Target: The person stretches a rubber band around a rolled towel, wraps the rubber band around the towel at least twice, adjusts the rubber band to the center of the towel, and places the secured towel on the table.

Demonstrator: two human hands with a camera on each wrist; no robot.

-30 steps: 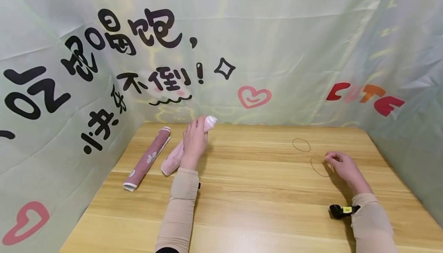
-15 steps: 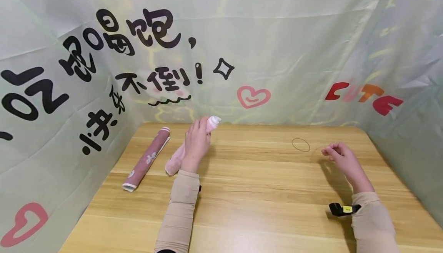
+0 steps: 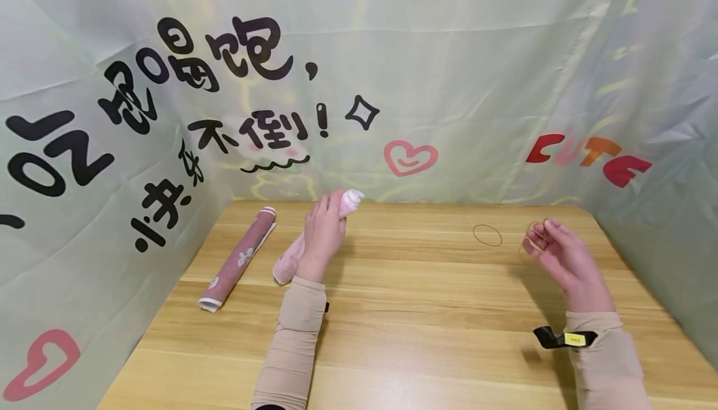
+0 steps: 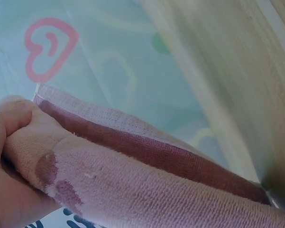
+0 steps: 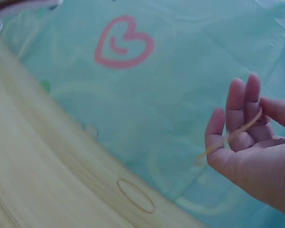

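Observation:
My left hand point(image 3: 324, 226) grips a rolled light pink towel point(image 3: 290, 260), its near end low over the table and its far end sticking out past the fingers. Darker pink spots mark its terry surface in the left wrist view, where my thumb point(image 4: 14, 116) presses on it. To its left lies a rolled dusky-pink towel point(image 3: 241, 254) with white flowers and white edges. My right hand point(image 3: 572, 260), raised above the table, pinches a thin yellowish rubber band point(image 5: 227, 138) between thumb and finger; the band hangs across the other fingers, which are half spread.
A second rubber band point(image 3: 501, 237) lies flat on the wooden table point(image 3: 426, 310), left of my right hand. Pale printed cloth point(image 3: 465, 86) walls the table at the back and on both sides.
My right hand has lifted the rubber band off the table and turned palm-inward, its fingers opening out. The left hand has shifted slightly right with the light pink towel.

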